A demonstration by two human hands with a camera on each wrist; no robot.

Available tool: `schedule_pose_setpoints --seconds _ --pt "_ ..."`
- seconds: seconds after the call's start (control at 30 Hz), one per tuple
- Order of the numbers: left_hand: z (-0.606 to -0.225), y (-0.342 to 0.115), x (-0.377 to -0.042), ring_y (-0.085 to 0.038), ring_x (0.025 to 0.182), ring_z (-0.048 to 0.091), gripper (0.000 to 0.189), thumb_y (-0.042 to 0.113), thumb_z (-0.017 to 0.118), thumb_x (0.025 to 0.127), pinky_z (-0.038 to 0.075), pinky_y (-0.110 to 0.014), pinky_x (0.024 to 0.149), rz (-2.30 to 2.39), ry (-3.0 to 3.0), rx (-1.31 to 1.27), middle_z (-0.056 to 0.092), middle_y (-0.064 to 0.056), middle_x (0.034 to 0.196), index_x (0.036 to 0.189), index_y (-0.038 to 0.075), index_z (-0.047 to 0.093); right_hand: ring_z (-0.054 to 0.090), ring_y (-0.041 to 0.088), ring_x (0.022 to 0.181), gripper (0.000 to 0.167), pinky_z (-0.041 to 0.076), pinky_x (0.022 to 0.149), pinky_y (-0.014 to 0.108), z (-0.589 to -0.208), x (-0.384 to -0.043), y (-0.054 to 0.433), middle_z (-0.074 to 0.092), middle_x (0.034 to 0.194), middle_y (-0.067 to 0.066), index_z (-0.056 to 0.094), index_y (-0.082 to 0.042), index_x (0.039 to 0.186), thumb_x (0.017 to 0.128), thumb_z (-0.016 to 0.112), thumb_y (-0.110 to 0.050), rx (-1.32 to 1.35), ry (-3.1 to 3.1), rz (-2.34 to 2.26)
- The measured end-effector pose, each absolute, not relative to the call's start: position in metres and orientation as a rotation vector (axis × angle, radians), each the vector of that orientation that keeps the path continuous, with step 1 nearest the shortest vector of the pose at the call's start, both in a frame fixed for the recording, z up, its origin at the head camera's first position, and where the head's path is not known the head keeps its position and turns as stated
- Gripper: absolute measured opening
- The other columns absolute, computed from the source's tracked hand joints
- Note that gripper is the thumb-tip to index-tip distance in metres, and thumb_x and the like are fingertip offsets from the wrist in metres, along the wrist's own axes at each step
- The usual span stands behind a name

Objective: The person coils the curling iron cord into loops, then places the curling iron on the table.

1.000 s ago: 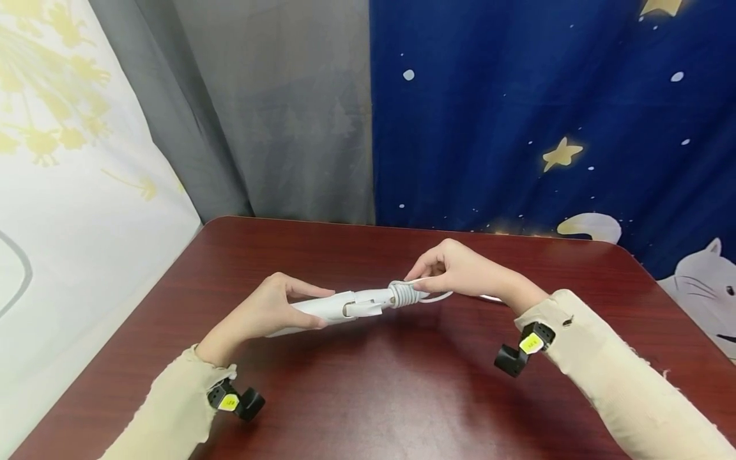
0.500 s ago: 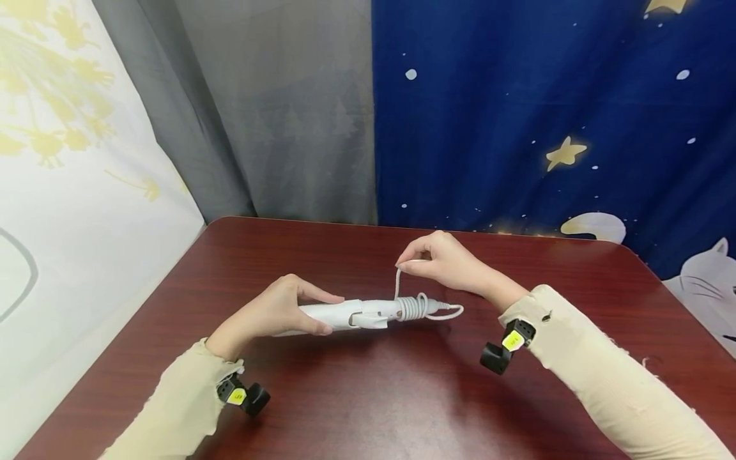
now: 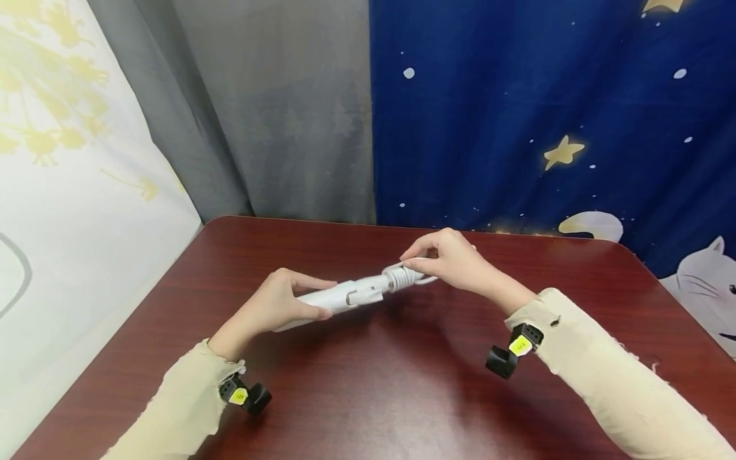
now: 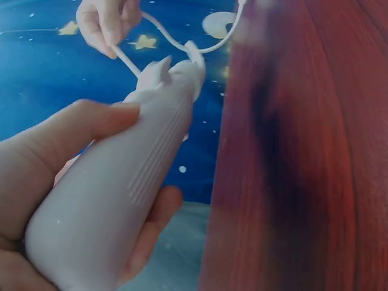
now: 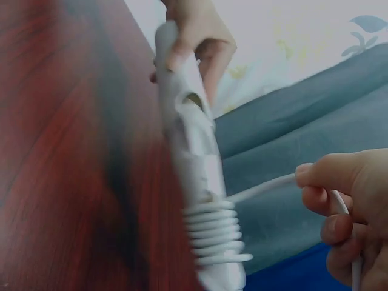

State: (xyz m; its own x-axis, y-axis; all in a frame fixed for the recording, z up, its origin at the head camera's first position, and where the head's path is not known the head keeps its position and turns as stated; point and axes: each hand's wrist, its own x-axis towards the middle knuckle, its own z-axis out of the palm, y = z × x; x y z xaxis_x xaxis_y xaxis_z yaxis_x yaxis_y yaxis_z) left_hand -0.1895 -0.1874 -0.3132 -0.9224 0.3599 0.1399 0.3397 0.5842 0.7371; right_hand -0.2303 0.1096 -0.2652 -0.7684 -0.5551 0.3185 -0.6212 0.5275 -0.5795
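Tilting upward, a long, tapering white plastic device (image 3: 330, 298) has brought its narrow end closer to the bare right hand (image 3: 451, 259). Half a second ago it was more level, and a free length of the thin, round white cord (image 5: 270, 185) stood upright between the narrow end and the fingers. Now, in the head view, the fingers are just beside the coil of white cord (image 5: 215, 229), which goes around this end in several close turns.

The right hand pinches the cord between thumb and finger, while more cord passes down along its palm. The bare left hand (image 3: 275, 303) grips the thick body, with thumb and fingers on opposite sides. The device seems to be held above the dark red wood-grained table (image 3: 368, 396), nearer to its far left corner than to its far right one.

I judge that the work is about the cord around the device; whether it is being wound or unwound, I cannot tell surely.
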Motion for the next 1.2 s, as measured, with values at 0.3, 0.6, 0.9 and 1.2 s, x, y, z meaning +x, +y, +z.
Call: schedule_pose_setpoints --seconds 0.3,0.6,0.9,1.2 --pt "-0.303 -0.198 -0.192 -0.016 0.085 0.057 0.045 0.021 0.082 0.067 0.047 -0.031 0.069 1.587 2.828 0.427 0.067 -0.003 0.103 0.110 0.015 0.069 0.049 0.009 0.047 0.026 0.042 0.043 0.025 -0.269 -0.213 0.110 0.059 0.063 -0.001 0.067 -0.006 0.110 0.085 0.064 -0.006 0.976 -2.634 1.146" --pt "-0.297 -0.215 -0.190 -0.012 0.094 0.058 0.052 0.030 0.080 0.070 0.046 -0.025 0.070 1.753 2.814 0.198 0.065 -0.003 0.110 0.118 0.018 0.065 0.051 0.022 0.050 0.035 0.045 0.040 0.032 -0.286 -0.203 0.119 0.060 0.073 0.003 0.059 -0.009 0.123 0.088 0.060 -0.006 0.844 -2.688 1.386" --pt "-0.290 -0.213 -0.185 -0.010 0.094 0.060 0.054 0.027 0.081 0.069 0.048 -0.026 0.070 1.881 2.697 0.185 0.065 -0.002 0.109 0.119 0.018 0.064 0.048 0.023 0.051 0.039 0.044 0.046 0.028 -0.315 -0.203 0.130 0.059 0.070 0.010 0.055 -0.017 0.129 0.091 0.057 -0.010 0.895 -2.647 1.698" --pt "-0.290 -0.204 -0.180 -0.015 0.090 0.061 0.051 0.010 0.078 0.071 0.050 -0.029 0.070 2.022 2.387 0.396 0.067 -0.002 0.105 0.120 0.010 0.062 0.042 0.018 0.053 0.033 0.033 0.043 0.024 -0.339 -0.219 0.137 0.057 0.072 0.024 0.061 -0.010 0.122 0.089 0.060 -0.010 0.934 -2.566 1.784"
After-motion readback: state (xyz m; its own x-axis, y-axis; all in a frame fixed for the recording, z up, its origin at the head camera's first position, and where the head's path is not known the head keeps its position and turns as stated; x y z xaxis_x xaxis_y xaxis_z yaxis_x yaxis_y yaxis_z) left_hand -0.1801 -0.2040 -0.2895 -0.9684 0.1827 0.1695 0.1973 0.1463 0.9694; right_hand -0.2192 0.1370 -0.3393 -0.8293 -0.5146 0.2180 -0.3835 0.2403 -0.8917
